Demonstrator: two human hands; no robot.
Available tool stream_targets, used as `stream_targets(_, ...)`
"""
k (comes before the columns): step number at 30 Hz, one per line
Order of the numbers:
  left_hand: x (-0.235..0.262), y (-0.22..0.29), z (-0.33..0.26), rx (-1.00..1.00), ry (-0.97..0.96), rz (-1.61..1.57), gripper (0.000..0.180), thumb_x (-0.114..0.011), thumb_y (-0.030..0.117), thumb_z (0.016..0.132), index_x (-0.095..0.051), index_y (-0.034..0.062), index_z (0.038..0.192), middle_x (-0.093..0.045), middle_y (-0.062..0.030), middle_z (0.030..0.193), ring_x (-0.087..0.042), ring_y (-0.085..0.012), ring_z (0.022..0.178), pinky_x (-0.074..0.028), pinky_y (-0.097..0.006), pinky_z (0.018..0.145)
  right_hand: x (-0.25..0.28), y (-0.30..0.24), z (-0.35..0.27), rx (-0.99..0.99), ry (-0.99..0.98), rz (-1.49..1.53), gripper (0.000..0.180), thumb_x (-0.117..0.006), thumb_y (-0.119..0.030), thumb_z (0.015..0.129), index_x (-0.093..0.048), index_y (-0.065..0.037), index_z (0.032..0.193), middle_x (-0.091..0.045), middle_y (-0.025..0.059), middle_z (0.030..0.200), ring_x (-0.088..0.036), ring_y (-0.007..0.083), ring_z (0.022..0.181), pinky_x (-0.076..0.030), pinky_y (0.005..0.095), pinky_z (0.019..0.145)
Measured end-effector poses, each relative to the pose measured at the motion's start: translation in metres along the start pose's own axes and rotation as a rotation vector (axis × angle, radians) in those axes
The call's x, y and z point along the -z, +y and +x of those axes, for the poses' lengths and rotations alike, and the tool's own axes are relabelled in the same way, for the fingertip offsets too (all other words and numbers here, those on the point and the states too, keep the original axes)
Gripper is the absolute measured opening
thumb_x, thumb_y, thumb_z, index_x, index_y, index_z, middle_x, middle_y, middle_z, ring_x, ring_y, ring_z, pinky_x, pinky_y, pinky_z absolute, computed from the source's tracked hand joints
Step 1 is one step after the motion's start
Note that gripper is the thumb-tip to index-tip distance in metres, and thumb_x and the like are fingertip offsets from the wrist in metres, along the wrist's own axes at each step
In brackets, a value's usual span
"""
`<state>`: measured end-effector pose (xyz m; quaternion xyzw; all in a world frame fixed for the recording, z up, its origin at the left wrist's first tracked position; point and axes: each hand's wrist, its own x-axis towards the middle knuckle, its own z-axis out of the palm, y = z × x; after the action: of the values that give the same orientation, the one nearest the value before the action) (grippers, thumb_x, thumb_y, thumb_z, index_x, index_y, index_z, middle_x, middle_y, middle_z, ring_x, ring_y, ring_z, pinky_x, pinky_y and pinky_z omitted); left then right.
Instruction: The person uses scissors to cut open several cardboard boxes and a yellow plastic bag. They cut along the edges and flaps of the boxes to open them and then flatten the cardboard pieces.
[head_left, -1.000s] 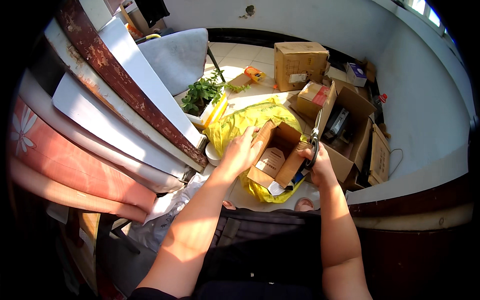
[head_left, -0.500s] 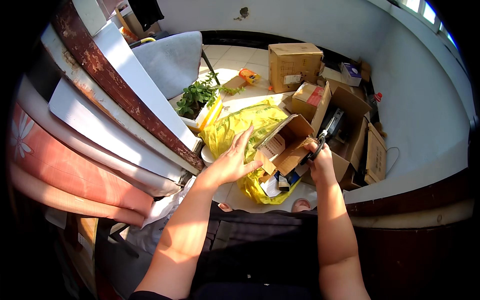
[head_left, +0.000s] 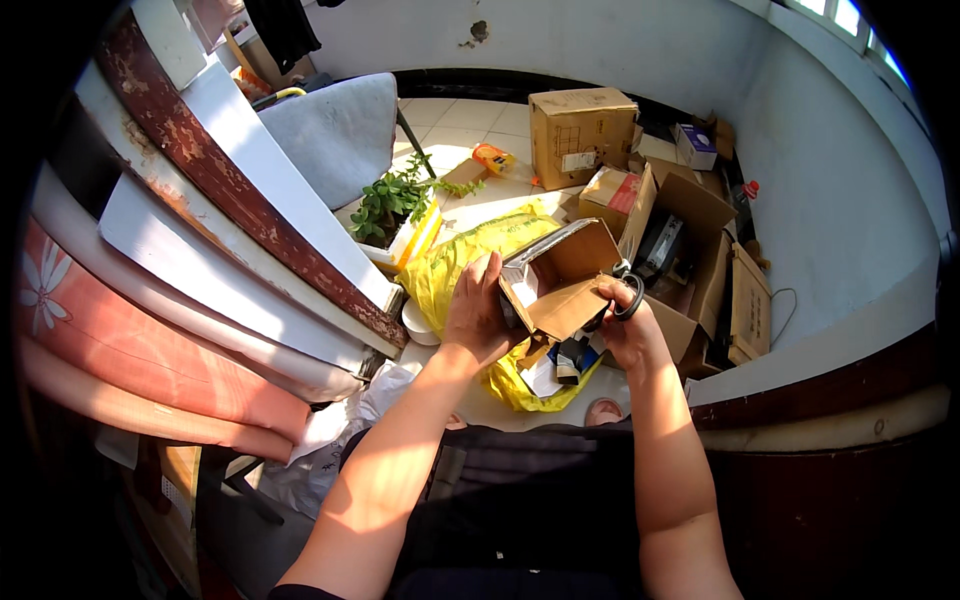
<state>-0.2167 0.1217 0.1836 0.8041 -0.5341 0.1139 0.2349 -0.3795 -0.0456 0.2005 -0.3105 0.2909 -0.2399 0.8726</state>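
Note:
An open cardboard box (head_left: 582, 258) is held up before me, its hollow inside facing me. My left hand (head_left: 478, 315) grips the box by its left side, fingers behind and thumb hidden. Black-handled scissors (head_left: 637, 296) sit in my right hand (head_left: 630, 335), which also pinches the box's right flap. The blades are mostly out of sight by the box's right corner. Below and behind the box lies a yellow plastic bag (head_left: 448, 268). Some small dark and white packaging (head_left: 570, 360) shows on the bag's near part, under the box.
Right of the box stands a larger open carton (head_left: 690, 205) with a dark device inside. Beyond are a closed carton (head_left: 580, 135) and a red-taped box (head_left: 612, 190). A potted plant (head_left: 390, 210) stands near a grey-covered chair (head_left: 335, 130). Boards and rolled fabric (head_left: 150, 330) lean at left.
My left hand, formerly open beside the box, has moved in and taken hold of its left side. The scissors have turned in my right hand, their blades no longer pointing up in plain view.

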Motion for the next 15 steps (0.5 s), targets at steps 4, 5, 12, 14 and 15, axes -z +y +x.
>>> stream_targets(4,0.022,0.007,0.006,0.479,0.131,-0.720,0.098,-0.065,0.040,0.083,0.002,0.0081,0.146,-0.030,-0.0256,0.141,-0.041,-0.0335,0.125,-0.035,-0.040,0.104,-0.023,-0.011,-0.020,0.162,-0.044,-0.158,0.024,-0.065,-0.023,0.088,-0.054,-0.009,0.104,-0.054,-0.0001,0.079,-0.056,0.0101,0.068,-0.045,0.0220,0.060)
stream_targets(5,0.023,-0.003,0.010,0.646,0.177,-1.046,0.093,-0.063,0.039,0.086,0.002,0.0110,0.147,-0.036,-0.0234,0.139,-0.047,-0.0313,0.121,-0.040,-0.039,0.101,-0.027,-0.010,-0.021,0.224,-0.066,-0.190,0.025,-0.065,-0.024,0.088,-0.054,-0.009,0.105,-0.053,-0.0003,0.078,-0.055,0.0097,0.068,-0.044,0.0217,0.061)
stream_targets(12,0.043,-0.051,0.016,1.139,-0.021,-2.003,0.058,-0.043,0.061,0.088,-0.049,0.0156,0.123,-0.058,-0.0103,0.114,-0.057,-0.0259,0.099,-0.050,-0.045,0.074,-0.033,0.009,-0.038,0.584,-0.223,-0.913,0.071,-0.065,-0.004,0.079,-0.036,-0.015,0.143,-0.060,0.0022,0.082,-0.057,0.0102,0.074,-0.047,0.0247,0.074)
stream_targets(14,0.043,-0.052,0.015,1.149,-0.033,-2.080,0.058,-0.041,0.060,0.089,-0.049,0.0147,0.124,-0.058,-0.0103,0.115,-0.057,-0.0267,0.100,-0.049,-0.046,0.078,-0.046,0.010,-0.055,0.683,-0.078,-1.382,0.069,-0.067,-0.011,0.072,-0.047,-0.027,0.136,-0.063,0.0091,0.084,-0.063,0.0233,0.073,-0.050,0.0319,0.070)
stream_targets(15,0.044,-0.053,0.014,1.151,-0.027,-2.093,0.057,-0.042,0.059,0.088,-0.050,0.0147,0.123,-0.058,-0.0102,0.114,-0.056,-0.0264,0.100,-0.049,-0.046,0.078,-0.048,0.015,-0.055,0.680,-0.051,-1.449,0.067,-0.066,-0.014,0.072,-0.048,-0.032,0.134,-0.062,0.0084,0.082,-0.062,0.0271,0.072,-0.050,0.0352,0.065)
